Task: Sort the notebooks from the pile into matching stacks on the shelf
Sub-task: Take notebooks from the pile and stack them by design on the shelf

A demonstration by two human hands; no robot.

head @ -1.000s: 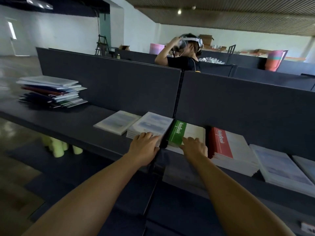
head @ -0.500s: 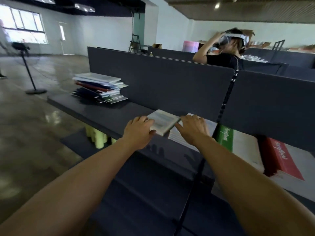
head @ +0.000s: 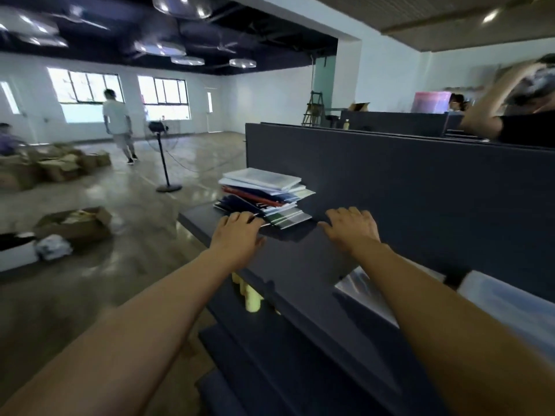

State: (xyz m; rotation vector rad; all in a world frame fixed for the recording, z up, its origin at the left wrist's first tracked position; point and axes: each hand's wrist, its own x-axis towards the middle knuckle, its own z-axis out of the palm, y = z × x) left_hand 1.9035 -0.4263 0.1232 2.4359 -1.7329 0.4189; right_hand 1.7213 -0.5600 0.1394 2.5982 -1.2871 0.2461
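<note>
2 hands flank the pile (head: 264,199), left hand (head: 237,235) and right hand (head: 351,228) loose-fingered, grasping nothing; a hasty tug could topple its skewed notebooks.

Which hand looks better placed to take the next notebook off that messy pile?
Probably the left hand: its fingers already reach the near bottom edge of the pile of notebooks. The right hand rests on the bare shelf, just right of the pile and apart from it.
</note>
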